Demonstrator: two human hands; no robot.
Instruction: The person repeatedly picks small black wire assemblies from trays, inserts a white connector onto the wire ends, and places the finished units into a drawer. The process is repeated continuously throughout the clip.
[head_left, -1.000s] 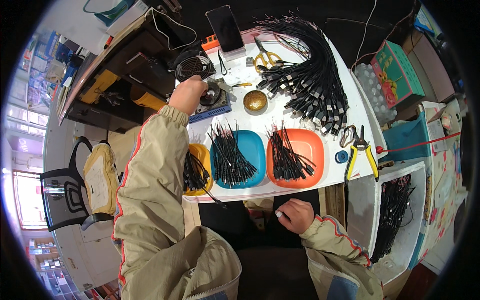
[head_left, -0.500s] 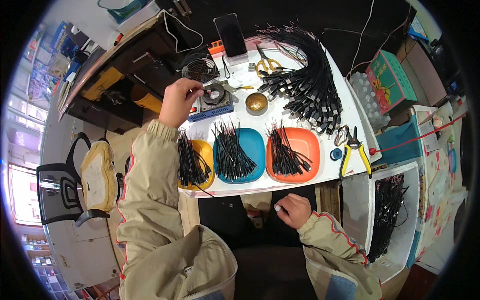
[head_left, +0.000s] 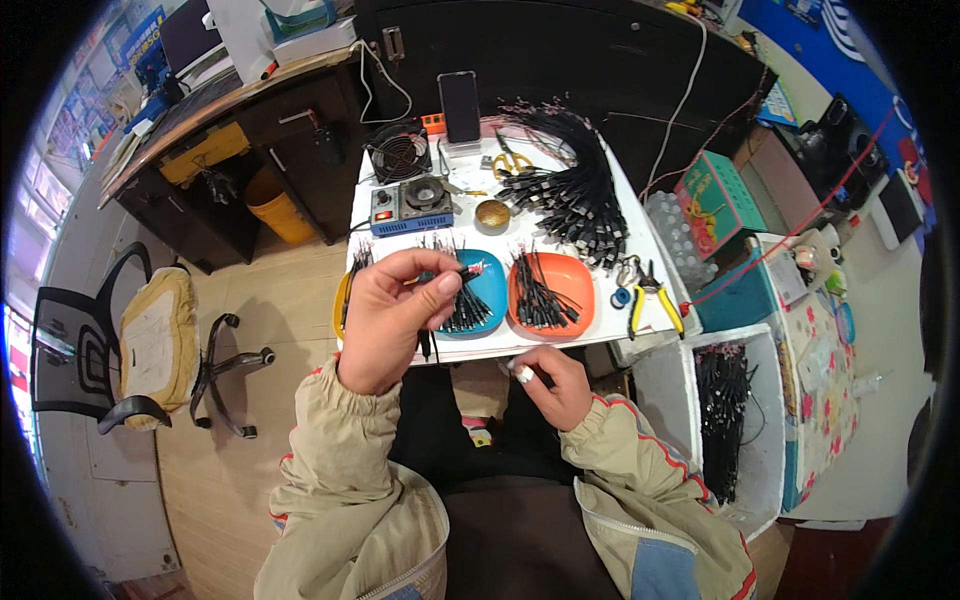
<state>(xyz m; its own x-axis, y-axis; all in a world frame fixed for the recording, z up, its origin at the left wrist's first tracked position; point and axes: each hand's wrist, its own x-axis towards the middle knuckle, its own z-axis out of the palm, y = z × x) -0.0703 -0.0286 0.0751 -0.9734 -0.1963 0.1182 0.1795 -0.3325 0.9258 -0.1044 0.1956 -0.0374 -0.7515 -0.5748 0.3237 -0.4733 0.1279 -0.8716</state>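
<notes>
The white surface (head_left: 520,230) carries a blue tray (head_left: 497,287); the left hand's (head_left: 393,317) grip pinches a black cable (head_left: 467,271); the right hand's (head_left: 557,388) grip curls, contents unclear.

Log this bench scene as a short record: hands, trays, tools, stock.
left_hand: left hand pinches a thin black cable with bared wire tips, in front of the blue plastic tray
right_hand: right hand over the lap; grip unclear
trays: left to right, yellow plastic tray, the blue one, orange plastic tray; all hold black cables
tools: yellow-handled pliers, yellow-handled scissors
stock: large fanned bundle of black cables
</notes>
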